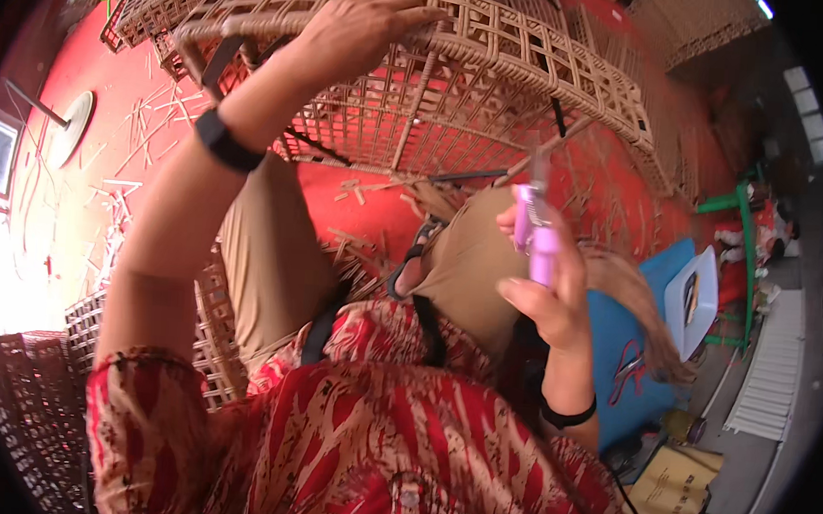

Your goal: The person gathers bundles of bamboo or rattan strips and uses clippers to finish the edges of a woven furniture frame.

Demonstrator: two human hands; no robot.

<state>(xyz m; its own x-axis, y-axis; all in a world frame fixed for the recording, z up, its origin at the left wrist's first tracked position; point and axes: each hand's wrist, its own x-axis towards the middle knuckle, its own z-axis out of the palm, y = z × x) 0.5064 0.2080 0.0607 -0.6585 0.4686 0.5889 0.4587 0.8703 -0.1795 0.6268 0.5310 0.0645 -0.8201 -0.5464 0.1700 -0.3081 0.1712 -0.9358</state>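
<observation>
My left hand (370, 17) rests on the top rim of a woven rattan furniture piece (499, 50), its fingers stretched out over the weave. That piece stands in front of my knees, with a wrapped edge and an open lattice below. Raised above my right knee, my right hand (560, 290) is closed around purple-handled clippers (542, 246). Their metal end points up toward the rattan and is blurred by motion. The tool stays apart from the weave.
Cut rattan bits lie on the red floor (338, 224). At my right are a bundle of strands (631, 285), a blue surface (613, 345), a light-blue tray (701, 298) and a yellow bag (675, 485). More woven pieces (26, 403) stand at left.
</observation>
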